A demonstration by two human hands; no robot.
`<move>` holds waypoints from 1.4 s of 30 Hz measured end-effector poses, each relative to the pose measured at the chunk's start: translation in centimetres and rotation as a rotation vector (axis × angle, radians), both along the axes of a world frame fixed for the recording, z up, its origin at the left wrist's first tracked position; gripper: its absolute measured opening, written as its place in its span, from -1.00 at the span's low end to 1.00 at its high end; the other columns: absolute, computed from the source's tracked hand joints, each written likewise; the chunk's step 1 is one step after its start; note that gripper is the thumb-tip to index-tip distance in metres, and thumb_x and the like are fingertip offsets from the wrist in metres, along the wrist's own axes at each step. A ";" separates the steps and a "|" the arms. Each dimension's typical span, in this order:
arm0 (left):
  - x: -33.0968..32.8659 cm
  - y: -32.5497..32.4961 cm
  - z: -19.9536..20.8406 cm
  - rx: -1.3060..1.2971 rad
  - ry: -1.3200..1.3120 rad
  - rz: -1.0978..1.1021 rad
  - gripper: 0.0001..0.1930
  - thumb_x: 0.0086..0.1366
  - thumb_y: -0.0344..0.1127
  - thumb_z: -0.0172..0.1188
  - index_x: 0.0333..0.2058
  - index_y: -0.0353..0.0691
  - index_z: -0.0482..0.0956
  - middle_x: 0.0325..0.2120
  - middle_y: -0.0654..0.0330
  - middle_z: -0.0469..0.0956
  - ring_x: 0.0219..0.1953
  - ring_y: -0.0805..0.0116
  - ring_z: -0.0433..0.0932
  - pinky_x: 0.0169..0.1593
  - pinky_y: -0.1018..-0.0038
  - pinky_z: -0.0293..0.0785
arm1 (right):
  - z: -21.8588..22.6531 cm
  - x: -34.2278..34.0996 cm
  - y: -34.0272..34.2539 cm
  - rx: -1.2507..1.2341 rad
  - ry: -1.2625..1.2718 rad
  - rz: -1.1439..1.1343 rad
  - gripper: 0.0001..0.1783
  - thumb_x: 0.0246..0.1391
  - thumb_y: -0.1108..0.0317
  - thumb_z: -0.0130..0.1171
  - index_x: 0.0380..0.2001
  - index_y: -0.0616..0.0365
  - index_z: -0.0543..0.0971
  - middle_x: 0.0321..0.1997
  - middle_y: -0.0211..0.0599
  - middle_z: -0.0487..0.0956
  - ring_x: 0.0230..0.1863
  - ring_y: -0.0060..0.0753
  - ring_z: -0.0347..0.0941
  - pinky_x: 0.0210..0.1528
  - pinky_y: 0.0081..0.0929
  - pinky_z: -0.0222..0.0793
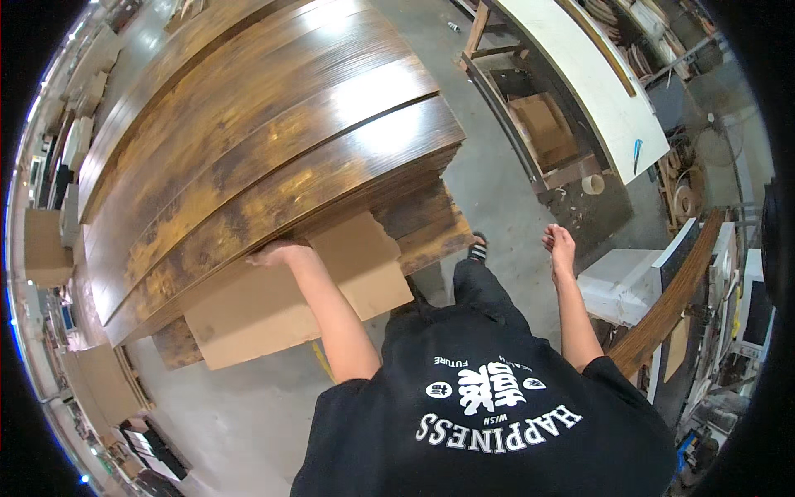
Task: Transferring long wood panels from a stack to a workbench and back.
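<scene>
Boards [273, 157], brown and shiny, lie in a big stack on the left. The person's left hand [277, 253] is at the stack's near edge, fingers pointing left. I cannot tell if it grips a board or just touches it. Below it, a tan cardboard sheet [248, 311] sticks out on the near side. To me, this step looks like getting hold of the boards' edge. I think the next move needs both hands there, held level. Further right, the right hand [561, 240] is up in the air, fingers loosely bent, with nothing in it that I can see. On the far right stands a white surface [592, 74] with a thin blue tool [637, 156] on it.
</scene>
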State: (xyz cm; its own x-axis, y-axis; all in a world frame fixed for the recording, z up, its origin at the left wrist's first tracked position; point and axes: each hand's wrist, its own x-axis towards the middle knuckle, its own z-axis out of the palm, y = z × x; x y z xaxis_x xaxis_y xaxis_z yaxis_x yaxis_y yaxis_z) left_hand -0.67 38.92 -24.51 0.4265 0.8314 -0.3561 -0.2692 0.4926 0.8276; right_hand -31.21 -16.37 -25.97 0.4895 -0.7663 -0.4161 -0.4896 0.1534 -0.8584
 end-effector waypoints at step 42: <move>-4.8 -39.0 9.7 1.738 0.775 -1.685 -0.58 0.48 0.09 0.15 -0.04 -0.14 0.71 -0.15 0.02 0.75 -0.10 0.03 0.74 -0.06 0.11 0.63 | -12.4 -2.0 -36.1 0.252 -0.037 0.066 -0.60 0.47 0.07 0.12 0.14 0.12 0.60 0.05 -0.29 0.66 0.01 -0.44 0.57 0.12 -0.44 0.46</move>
State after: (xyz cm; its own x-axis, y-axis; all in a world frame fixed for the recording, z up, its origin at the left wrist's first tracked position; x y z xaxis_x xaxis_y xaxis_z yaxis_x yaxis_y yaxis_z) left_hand -5.47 -0.12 -14.82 0.8728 -0.2741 -0.4039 -0.1787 -0.9494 0.2582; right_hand -33.26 -52.43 -38.39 0.5533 -0.6070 -0.5705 -0.4742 0.3335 -0.8148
